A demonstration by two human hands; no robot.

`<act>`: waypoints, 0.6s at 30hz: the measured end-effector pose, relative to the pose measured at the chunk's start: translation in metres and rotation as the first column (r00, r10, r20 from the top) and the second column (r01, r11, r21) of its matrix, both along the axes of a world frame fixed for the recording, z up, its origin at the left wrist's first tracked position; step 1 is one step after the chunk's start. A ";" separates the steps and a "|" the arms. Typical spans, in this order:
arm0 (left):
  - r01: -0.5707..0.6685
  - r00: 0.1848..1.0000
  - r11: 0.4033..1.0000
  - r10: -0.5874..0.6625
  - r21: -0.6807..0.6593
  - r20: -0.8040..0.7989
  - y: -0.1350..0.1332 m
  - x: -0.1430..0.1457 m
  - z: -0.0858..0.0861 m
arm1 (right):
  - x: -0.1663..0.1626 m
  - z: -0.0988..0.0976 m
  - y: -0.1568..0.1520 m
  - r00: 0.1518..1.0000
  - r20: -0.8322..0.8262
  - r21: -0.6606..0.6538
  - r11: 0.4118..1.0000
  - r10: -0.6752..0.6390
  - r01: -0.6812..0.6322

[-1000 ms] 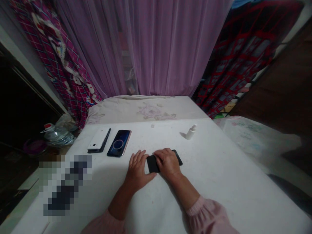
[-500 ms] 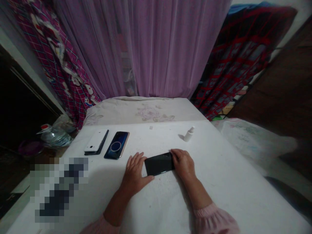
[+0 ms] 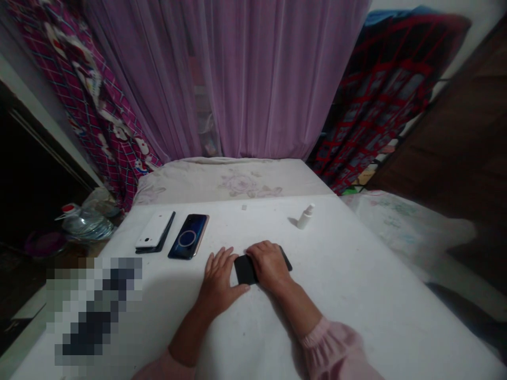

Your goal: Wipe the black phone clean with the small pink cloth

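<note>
The black phone [image 3: 245,269] lies flat on the white-covered surface [image 3: 348,301], straight in front of me and turned at a slant, with most of it under my right hand [image 3: 269,264]. Only its left end and a sliver of its far right corner show. My right hand is palm down across the phone, fingers curving over it, and I can't tell from this view whether it's gripping or only resting there. My left hand [image 3: 219,275] is open, flat on the cloth with the fingers spread, right up against the phone's left end, the thumb reaching toward its lower corner. Pink sleeves [image 3: 332,351] gather at my right wrist and cover my left forearm further down.

Just left of my hands, a phone with a blue ring on its screen [image 3: 187,237] lies face up with a rose-gold edge. Beside it is a white phone [image 3: 153,230], resting on a dark one. Well to the right stands a small white spray bottle [image 3: 306,216], and a tiny white bit [image 3: 244,207] lies near the far edge. A patch at the lower left is too blurred to read. Beyond lie a floral pillow [image 3: 222,184] and a sheer purple curtain [image 3: 253,79].
</note>
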State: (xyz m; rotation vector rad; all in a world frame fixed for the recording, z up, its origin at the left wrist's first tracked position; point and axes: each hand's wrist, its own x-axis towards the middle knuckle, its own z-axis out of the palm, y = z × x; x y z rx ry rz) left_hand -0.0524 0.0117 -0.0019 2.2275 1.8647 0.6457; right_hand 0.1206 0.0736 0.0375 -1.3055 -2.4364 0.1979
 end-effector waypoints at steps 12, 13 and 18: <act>-0.011 1.000 0.999 0.011 0.041 -0.007 0.000 0.001 -0.002 | 0.057 -0.009 0.016 0.944 0.009 0.027 0.943 -0.331 0.330; -0.011 1.000 0.999 0.011 0.047 -0.011 0.000 0.001 -0.003 | 0.055 -0.010 0.015 0.947 0.005 0.035 0.947 -0.320 0.319; -0.004 1.000 0.996 0.007 0.094 -0.029 0.001 0.000 -0.009 | 0.017 -0.013 -0.002 0.990 -0.060 0.070 0.989 -0.125 0.129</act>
